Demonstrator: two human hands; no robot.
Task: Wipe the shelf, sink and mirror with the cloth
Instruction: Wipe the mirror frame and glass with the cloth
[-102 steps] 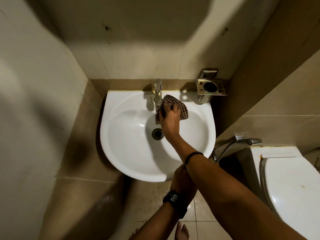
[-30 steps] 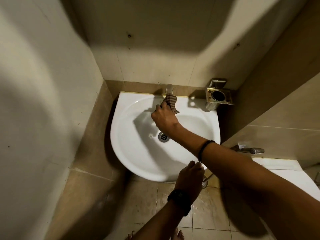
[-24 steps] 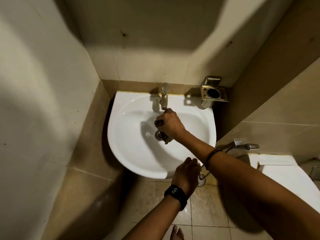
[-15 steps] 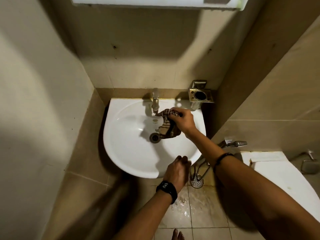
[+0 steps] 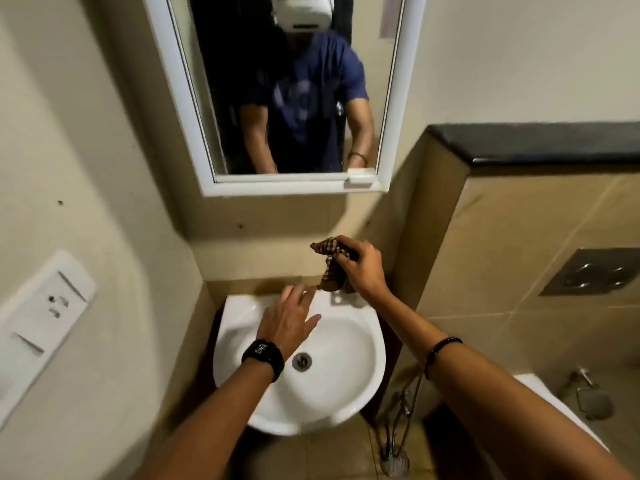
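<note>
1. Above the back rim of the white sink (image 5: pixel 353 393), right hand (image 5: pixel 363 268) closed around a bunched checked cloth (image 5: pixel 330 268), lifted clear of the basin, loose end hanging down toward the rim.
2. Over the rear left of the basin, left hand (image 5: pixel 289 322) held flat, fingers spread wide, gripping nothing; fingertips at the tap area, tap itself hidden beneath them.
3. On the left wrist, a black watch (image 5: pixel 264 356); on the right forearm, a dark bracelet (image 5: pixel 440 351).
4. In the basin's middle, a metal drain (image 5: pixel 302 361), uncovered, just right of the watch.
5. On the wall above, a white-framed mirror (image 5: pixel 394 98), well apart from the cloth, reflecting a person in a blue shirt.
6. To the right, a dark-topped ledge (image 5: pixel 536 142) over beige tiles; below it, a metal flush plate (image 5: pixel 595 271).
7. On the left wall, a white switch-and-socket plate (image 5: pixel 38 327).
</note>
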